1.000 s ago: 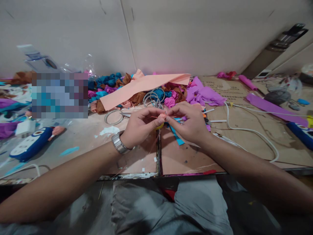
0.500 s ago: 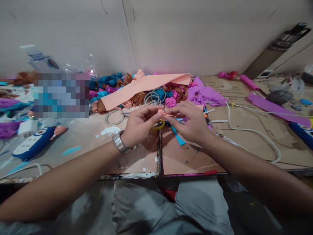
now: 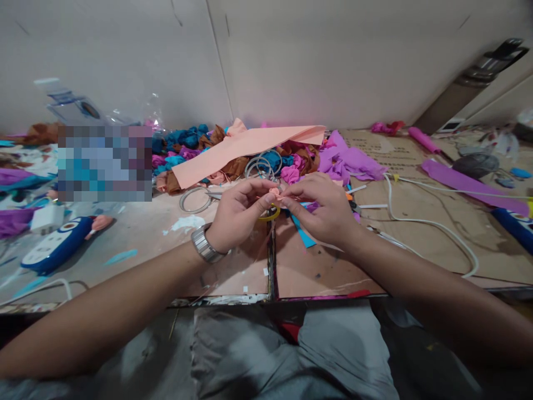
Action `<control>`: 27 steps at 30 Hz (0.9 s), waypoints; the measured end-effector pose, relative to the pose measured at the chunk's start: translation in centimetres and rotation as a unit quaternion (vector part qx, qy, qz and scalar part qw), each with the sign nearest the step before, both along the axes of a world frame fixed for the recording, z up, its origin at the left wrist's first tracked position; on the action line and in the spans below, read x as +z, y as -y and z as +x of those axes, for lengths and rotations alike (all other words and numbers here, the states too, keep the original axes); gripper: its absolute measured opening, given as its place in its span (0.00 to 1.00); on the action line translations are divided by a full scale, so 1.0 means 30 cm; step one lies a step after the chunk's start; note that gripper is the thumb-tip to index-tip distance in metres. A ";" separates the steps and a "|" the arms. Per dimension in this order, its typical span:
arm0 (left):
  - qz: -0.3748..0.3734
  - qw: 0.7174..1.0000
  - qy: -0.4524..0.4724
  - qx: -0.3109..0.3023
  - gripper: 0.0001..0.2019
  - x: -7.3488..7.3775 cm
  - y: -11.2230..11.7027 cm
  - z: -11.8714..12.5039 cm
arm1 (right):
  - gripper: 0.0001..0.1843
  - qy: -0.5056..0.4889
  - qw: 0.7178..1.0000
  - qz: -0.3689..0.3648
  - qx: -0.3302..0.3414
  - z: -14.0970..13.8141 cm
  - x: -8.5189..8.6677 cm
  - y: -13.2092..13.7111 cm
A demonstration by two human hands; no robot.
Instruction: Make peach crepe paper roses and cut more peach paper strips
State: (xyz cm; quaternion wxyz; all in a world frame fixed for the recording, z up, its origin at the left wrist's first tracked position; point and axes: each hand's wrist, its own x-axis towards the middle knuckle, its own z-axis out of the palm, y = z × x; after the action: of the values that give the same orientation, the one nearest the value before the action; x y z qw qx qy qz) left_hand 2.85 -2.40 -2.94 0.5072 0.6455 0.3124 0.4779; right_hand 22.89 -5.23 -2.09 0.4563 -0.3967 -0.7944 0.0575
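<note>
A small rolled piece of peach crepe paper (image 3: 275,192), coiled like a rosette, is pinched between my two hands above the table's middle seam. My left hand (image 3: 241,208) grips its coiled end between thumb and fingers. On the other side my right hand (image 3: 322,205) pinches the loose part of the paper. Part of the piece is hidden by the fingers. Behind the hands a long peach paper strip (image 3: 245,144) lies over a heap of crumpled coloured paper (image 3: 189,136). Just below the fingers shows a yellow ring-shaped item (image 3: 272,212), partly covered.
Scissors with a grey handle loop (image 3: 195,200) lie beside my left hand. At left sits a blue-and-white device (image 3: 58,244). A white cable (image 3: 437,222) crosses the cardboard (image 3: 408,155) at right. A dark tumbler (image 3: 462,94) leans against the wall.
The loose peach paper between the hands looks shorter and more gathered toward the coil. My right fingers have shifted slightly; the left hand stays almost in place.
</note>
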 end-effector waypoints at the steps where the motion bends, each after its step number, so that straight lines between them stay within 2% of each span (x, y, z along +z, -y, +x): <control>1: 0.003 1.000 -0.002 -0.002 0.16 0.000 0.001 0.000 | 0.06 -0.001 1.000 -0.002 -0.003 -0.001 0.000 0.001; 7: 0.019 1.000 -0.012 -0.011 0.15 -0.004 0.005 -0.003 | 0.08 -0.017 1.000 -0.013 -0.005 -0.007 0.004 0.005; 16: 0.063 0.995 -0.070 -0.006 0.15 0.016 0.006 -0.008 | 0.09 -0.038 0.999 -0.025 -0.022 -0.005 0.000 0.006; 22: 0.054 0.997 -0.060 -0.008 0.15 0.009 0.007 -0.002 | 0.12 -0.037 0.999 -0.027 -0.023 -0.005 0.006 0.006; 27: 0.094 0.994 -0.055 -0.015 0.12 0.013 0.001 -0.004 | 0.13 -0.039 0.998 -0.035 -0.023 -0.002 0.001 0.003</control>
State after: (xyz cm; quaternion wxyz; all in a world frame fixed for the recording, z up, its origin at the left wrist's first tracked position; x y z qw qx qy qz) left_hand 2.75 -2.45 -2.56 0.4335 0.7201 0.2841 0.4613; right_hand 22.84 -5.33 -2.05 0.4742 -0.4282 -0.7640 0.0901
